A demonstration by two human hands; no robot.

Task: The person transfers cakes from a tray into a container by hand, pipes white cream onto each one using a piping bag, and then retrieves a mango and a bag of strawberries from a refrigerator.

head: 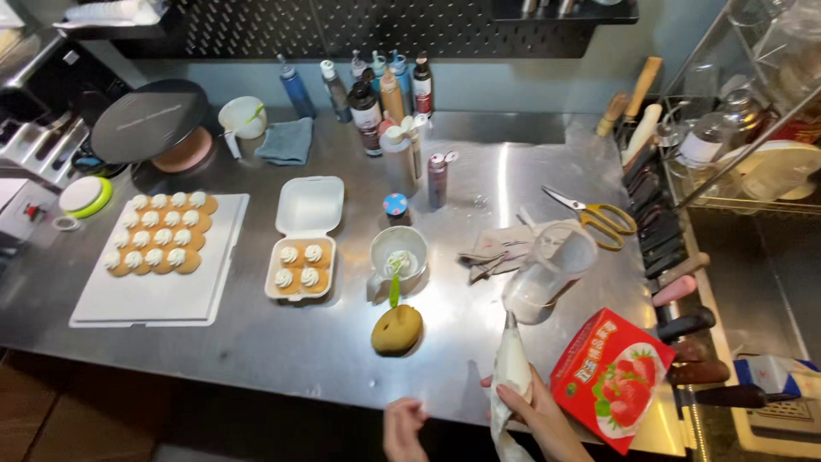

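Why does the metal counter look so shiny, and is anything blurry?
Head view: overhead light glares in a pale streak on the steel counter near the scissors; the edges bow from a wide lens; the left hand looks slightly soft, the right hand gripping the piping bag sharper.

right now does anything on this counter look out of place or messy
Mostly tidy. One bare round pastry sits alone on the steel counter, off the white board. A crumpled cloth lies by the tilted clear jug.
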